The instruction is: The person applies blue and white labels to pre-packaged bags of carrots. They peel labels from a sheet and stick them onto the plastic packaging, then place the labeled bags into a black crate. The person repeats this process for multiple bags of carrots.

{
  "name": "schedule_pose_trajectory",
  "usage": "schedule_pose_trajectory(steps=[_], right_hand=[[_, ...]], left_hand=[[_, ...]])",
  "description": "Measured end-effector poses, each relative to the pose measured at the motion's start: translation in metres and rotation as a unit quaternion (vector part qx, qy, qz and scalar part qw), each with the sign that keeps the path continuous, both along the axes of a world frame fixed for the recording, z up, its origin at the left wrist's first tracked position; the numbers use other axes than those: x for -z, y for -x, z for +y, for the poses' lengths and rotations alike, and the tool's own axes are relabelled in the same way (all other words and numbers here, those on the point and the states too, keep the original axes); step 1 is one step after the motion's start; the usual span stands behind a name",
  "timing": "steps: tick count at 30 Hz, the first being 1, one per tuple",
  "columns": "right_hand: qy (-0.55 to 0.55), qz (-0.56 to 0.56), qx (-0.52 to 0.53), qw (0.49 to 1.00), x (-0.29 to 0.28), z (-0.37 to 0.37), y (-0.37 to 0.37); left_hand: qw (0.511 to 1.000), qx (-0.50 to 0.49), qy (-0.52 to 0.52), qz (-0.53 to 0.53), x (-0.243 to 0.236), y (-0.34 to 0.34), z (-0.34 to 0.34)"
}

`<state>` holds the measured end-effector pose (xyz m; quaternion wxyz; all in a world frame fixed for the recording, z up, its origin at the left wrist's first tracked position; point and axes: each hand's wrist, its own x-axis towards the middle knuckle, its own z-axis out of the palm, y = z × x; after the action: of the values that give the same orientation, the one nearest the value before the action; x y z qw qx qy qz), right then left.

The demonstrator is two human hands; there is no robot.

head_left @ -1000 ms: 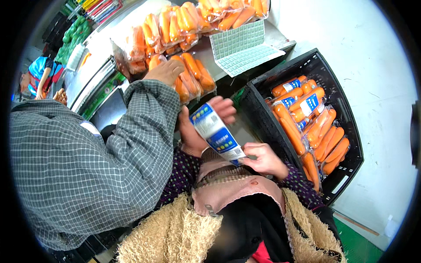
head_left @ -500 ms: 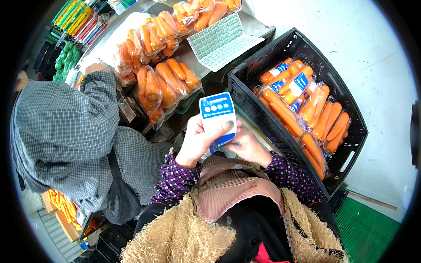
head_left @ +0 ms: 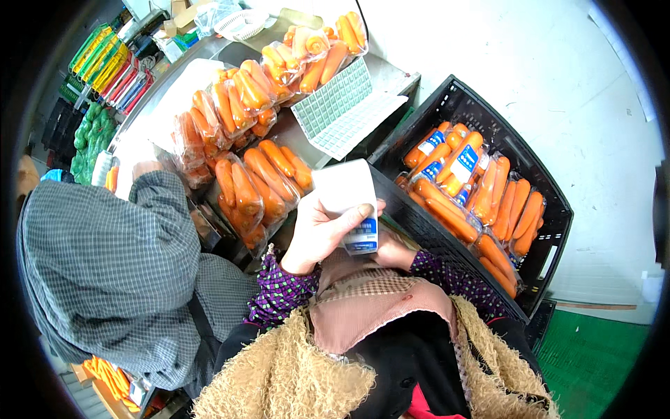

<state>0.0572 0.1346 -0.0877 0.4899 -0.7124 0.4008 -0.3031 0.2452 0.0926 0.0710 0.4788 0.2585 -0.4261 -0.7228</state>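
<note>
My left hand (head_left: pixel 312 234) is closed on a strip of white and blue labels (head_left: pixel 347 186), the thumb pressed across its front. The upper part shows a blank white face; a blue printed part hangs below the thumb. Close behind the strip's lower end is my right hand (head_left: pixel 394 254), its fingers mostly hidden by the labels. To the right, a black crate (head_left: pixel 464 244) holds several bagged carrots (head_left: pixel 447 209), some with blue and white labels. Ahead to the left, bags of carrots without visible labels (head_left: pixel 255 185) lie at the table's near edge.
A co-worker in a grey checked garment (head_left: pixel 105 272) bends over the table close on my left. More bagged carrots (head_left: pixel 237 98) are piled along the metal table. A pale green folded grid panel (head_left: pixel 338 112) stands between them and the crate. Green slatted flooring (head_left: pixel 593 356) lies lower right.
The label strip has turned: its blue printed top face gave way to a blank white one. My right hand has slid lower behind it. The view has shifted slightly.
</note>
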Motion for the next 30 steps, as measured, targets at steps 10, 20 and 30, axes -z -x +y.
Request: schedule_pose_trajectory(steps=[10,20,30], right_hand=[[-0.168,-0.205,0.092,0.96,-0.145,-0.029,0.014],[0.142,0.032,0.159,0.976,-0.154,-0.001,0.095],[0.299,0.1,0.24,0.918,-0.151,0.014,0.158]], left_hand=[[0.995,-0.082,-0.029,-0.058,0.008,0.038,-0.028],[0.931,-0.008,0.209,-0.297,0.024,0.085,-0.002],[0.96,0.013,0.085,-0.265,0.035,0.153,0.007]])
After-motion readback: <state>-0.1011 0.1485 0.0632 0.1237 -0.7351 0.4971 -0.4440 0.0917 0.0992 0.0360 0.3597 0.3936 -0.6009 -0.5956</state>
